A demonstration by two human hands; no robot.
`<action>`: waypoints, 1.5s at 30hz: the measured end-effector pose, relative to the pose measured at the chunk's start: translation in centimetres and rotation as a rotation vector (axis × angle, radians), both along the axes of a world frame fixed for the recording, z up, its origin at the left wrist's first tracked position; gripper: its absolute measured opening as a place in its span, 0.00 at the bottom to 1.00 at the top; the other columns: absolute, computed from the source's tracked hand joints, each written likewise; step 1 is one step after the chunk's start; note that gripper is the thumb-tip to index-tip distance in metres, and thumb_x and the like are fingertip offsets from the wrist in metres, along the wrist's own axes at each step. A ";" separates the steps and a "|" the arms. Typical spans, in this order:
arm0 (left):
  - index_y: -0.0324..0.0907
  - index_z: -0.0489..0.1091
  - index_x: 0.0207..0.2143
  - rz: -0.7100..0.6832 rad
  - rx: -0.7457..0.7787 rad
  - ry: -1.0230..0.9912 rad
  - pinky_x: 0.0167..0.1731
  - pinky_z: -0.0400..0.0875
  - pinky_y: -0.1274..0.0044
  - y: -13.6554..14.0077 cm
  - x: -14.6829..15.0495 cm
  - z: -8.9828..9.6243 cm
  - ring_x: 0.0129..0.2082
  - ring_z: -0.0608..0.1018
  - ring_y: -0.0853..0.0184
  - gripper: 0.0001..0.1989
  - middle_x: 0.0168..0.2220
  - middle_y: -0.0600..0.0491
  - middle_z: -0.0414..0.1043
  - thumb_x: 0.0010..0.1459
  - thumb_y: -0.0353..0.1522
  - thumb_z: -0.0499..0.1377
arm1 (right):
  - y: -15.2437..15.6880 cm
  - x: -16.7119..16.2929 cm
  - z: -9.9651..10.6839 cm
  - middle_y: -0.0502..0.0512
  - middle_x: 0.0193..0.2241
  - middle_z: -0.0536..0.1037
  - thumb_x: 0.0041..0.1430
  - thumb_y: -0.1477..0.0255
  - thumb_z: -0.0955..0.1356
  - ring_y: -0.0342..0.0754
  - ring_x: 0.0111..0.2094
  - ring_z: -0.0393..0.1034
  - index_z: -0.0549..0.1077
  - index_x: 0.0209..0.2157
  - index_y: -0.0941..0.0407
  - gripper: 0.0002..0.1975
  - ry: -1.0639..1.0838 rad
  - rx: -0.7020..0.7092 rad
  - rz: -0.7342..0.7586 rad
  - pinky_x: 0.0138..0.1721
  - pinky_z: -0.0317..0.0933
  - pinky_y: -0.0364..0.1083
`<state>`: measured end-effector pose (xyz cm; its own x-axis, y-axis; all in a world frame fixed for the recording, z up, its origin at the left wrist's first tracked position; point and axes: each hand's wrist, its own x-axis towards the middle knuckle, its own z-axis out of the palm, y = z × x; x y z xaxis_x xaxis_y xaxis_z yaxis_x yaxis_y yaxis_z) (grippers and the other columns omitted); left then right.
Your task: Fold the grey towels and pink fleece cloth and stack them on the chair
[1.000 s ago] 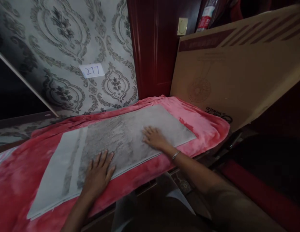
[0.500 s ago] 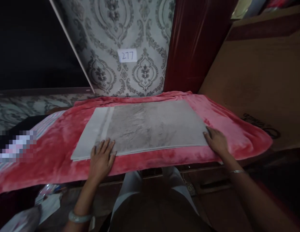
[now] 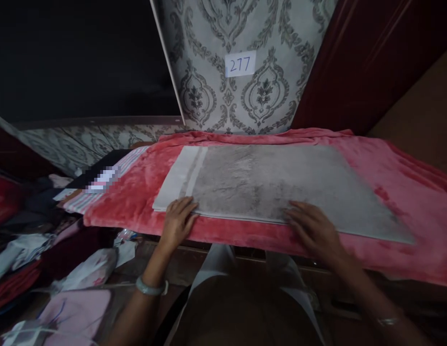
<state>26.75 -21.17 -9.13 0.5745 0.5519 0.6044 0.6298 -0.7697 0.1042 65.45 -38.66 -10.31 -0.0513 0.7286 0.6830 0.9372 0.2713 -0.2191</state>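
Evidently, the grey cloth lay flat and folded in layers, its doubled edge showing along the near side and its pale banded end toward the person's left. A few faint creases crossed its middle. The left hand rested on the near edge by the pale bands, its grip laid loosely over the fabric with the fingers a little spread, pinching nothing that could be seen. The right hand had changed most: half a second earlier it was at the near right corner, and now it had come inward along the near edge. Its fingers were partly bent and blurred, so whether that grip pinched the edge could not be told. The cloth itself kept its folded shape, so the change seemed one of hand placement, bringing both hands to the near edge and leaving the right end untouched.

Around the cloth spread a pink blanket, hiding most of whatever bore it. A striped fabric showed at its left end. Beyond stood the patterned wall with a card reading 277, and a dark screen to the left.
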 end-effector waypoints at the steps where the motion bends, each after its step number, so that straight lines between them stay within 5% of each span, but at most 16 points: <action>1: 0.43 0.75 0.50 -0.047 0.010 -0.016 0.55 0.68 0.61 -0.5 1.3 0.0 0.55 0.75 0.57 0.14 0.53 0.44 0.76 0.67 0.38 0.55 | 0.8 -1.6 -0.1 0.60 0.52 0.78 0.68 0.68 0.63 0.55 0.52 0.72 0.77 0.47 0.52 0.13 0.016 -0.009 0.041 0.52 0.68 0.58; 6: 0.45 0.75 0.49 -0.218 -0.036 -0.006 0.51 0.70 0.62 -2.1 6.9 -0.4 0.52 0.75 0.58 0.12 0.49 0.45 0.76 0.66 0.33 0.56 | 3.3 -4.7 -0.9 0.61 0.49 0.79 0.67 0.70 0.63 0.54 0.49 0.74 0.78 0.47 0.53 0.14 0.071 -0.083 0.108 0.50 0.70 0.57; 10: 0.43 0.74 0.48 -0.254 -0.079 -0.024 0.48 0.72 0.63 -1.8 8.2 -0.6 0.49 0.74 0.58 0.12 0.47 0.45 0.75 0.66 0.34 0.56 | 3.3 -4.2 -1.5 0.59 0.48 0.80 0.67 0.68 0.64 0.53 0.48 0.74 0.78 0.47 0.51 0.13 0.174 -0.118 0.102 0.49 0.70 0.56; 19: 0.43 0.69 0.55 -0.231 0.001 0.055 0.53 0.72 0.63 -1.7 5.6 -1.8 0.54 0.74 0.59 0.19 0.54 0.44 0.72 0.64 0.23 0.51 | 3.0 -4.3 -2.1 0.55 0.46 0.81 0.67 0.70 0.64 0.51 0.46 0.76 0.79 0.44 0.50 0.12 0.155 -0.019 0.102 0.48 0.71 0.54; 26: 0.41 0.74 0.44 -0.041 0.112 0.048 0.40 0.71 0.67 -1.0 3.5 -1.8 0.42 0.74 0.60 0.11 0.40 0.45 0.74 0.66 0.27 0.52 | 3.1 -4.4 -3.1 0.55 0.42 0.81 0.66 0.72 0.64 0.51 0.44 0.75 0.77 0.42 0.52 0.09 0.081 0.067 0.099 0.46 0.70 0.53; 37: 0.42 0.74 0.40 -0.060 0.093 0.021 0.37 0.66 0.69 -1.5 3.3 -2.5 0.38 0.72 0.62 0.12 0.35 0.47 0.73 0.66 0.26 0.50 | 2.9 -4.7 -3.6 0.56 0.38 0.79 0.65 0.75 0.63 0.53 0.41 0.74 0.74 0.39 0.51 0.08 0.107 0.086 0.044 0.44 0.69 0.55; 45: 0.42 0.73 0.35 -0.160 0.007 0.029 0.38 0.68 0.70 -1.0 2.7 0.1 0.37 0.72 0.62 0.09 0.33 0.48 0.73 0.66 0.31 0.53 | 1.9 -4.7 -1.3 0.55 0.32 0.79 0.67 0.70 0.64 0.50 0.37 0.74 0.75 0.34 0.52 0.09 0.219 0.033 0.048 0.40 0.70 0.51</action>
